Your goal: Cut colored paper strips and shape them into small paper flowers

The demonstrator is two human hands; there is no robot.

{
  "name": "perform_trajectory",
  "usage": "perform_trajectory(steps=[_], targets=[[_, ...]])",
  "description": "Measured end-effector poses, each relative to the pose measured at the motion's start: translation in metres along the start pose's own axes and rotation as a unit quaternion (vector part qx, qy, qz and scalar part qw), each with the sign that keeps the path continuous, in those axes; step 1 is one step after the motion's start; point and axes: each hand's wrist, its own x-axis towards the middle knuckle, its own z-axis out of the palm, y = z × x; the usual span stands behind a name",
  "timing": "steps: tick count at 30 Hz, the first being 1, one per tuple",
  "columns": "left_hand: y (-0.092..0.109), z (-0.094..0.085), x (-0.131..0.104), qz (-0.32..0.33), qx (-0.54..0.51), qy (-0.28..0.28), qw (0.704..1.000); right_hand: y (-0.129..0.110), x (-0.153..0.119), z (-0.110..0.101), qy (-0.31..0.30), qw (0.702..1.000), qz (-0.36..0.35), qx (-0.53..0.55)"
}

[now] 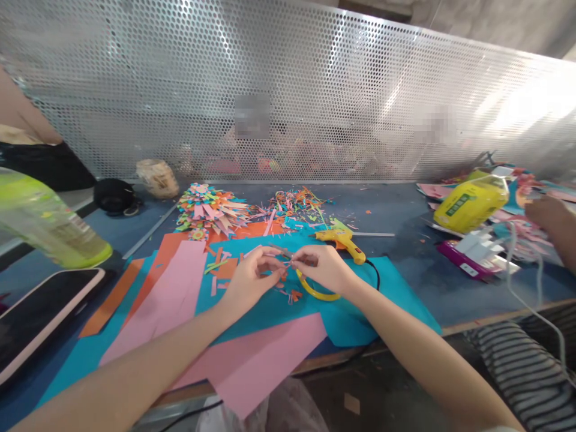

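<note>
My left hand (254,276) and my right hand (321,267) meet above blue paper (396,294), fingertips pinched. Between them is a small, thin pink paper strip (287,263), mostly covered by my fingers. Below my right hand a yellow looped handle (317,294) shows, and a grey blade-like piece (279,249) lies just behind my fingers. A yellow glue gun (344,238) rests behind my right hand. Small orange paper pieces (227,269) are scattered beside my left hand. Pink paper sheets (265,354) lie in front and to the left.
Behind my hands sit a pile of folded paper pieces (209,210) and a heap of scraps (292,203). At left are a phone (45,318), a green bottle (54,228) and a jar (157,178). Another person's hand (551,216) is by a yellow bottle (472,203). A perforated metal panel (306,78) stands behind.
</note>
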Motion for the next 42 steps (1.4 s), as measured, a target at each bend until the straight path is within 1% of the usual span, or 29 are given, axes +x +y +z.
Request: perform_trajectory(steps=[3,5,9,13,16,20,22,24,26,28,30,32,37,39,40,41,42], targets=[[0.001,0.0,0.0,-0.002,-0.014,0.009,1.0,-0.001,0.001,-0.002,0.012,1.0,0.006,0.001],[0.002,0.0,0.001,-0.017,-0.035,0.018,0.999,-0.001,0.001,-0.002,0.017,1.0,0.011,0.0],[0.003,-0.001,0.002,-0.054,-0.07,0.026,0.996,-0.003,0.0,-0.002,-0.001,1.0,0.008,0.023],[0.001,-0.001,0.003,-0.067,-0.069,0.024,0.995,-0.002,-0.001,0.001,0.001,0.999,0.008,0.039],[-0.002,0.001,0.003,-0.053,-0.066,0.02,0.996,0.0,0.0,0.002,-0.008,0.999,0.008,0.049],[-0.002,0.001,0.002,-0.03,-0.047,-0.008,0.998,0.002,0.0,0.002,0.002,0.999,0.003,0.038],[0.002,0.0,0.001,-0.013,-0.011,-0.016,1.0,0.002,0.001,0.0,0.009,1.0,0.0,0.028],[0.008,-0.004,-0.001,0.017,0.062,-0.023,0.998,0.002,0.001,-0.004,0.018,1.0,-0.003,0.015],[0.013,-0.009,-0.002,0.063,0.158,-0.054,0.984,0.002,0.003,-0.007,0.029,1.0,-0.001,-0.006],[0.014,-0.015,-0.004,0.111,0.239,-0.122,0.957,0.003,0.004,-0.01,0.038,0.999,0.005,-0.025],[0.013,-0.019,-0.005,0.146,0.284,-0.191,0.928,0.005,0.006,-0.012,0.046,0.998,0.01,-0.034],[0.011,-0.021,-0.005,0.168,0.311,-0.227,0.907,0.007,0.007,-0.014,0.054,0.998,0.01,-0.036],[0.009,-0.016,-0.005,0.206,0.391,-0.255,0.86,0.014,0.009,-0.014,0.061,0.998,0.008,-0.027],[0.009,-0.014,-0.006,0.212,0.405,-0.269,0.848,0.015,0.009,-0.014,0.063,0.998,0.009,-0.016],[0.009,-0.014,-0.006,0.209,0.404,-0.268,0.849,0.015,0.009,-0.015,0.064,0.998,0.01,-0.009],[0.009,-0.013,-0.007,0.199,0.395,-0.258,0.859,0.014,0.008,-0.015,0.063,0.998,0.012,0.0],[0.008,-0.013,-0.007,0.184,0.378,-0.237,0.876,0.014,0.008,-0.015,0.06,0.998,0.014,0.009]])
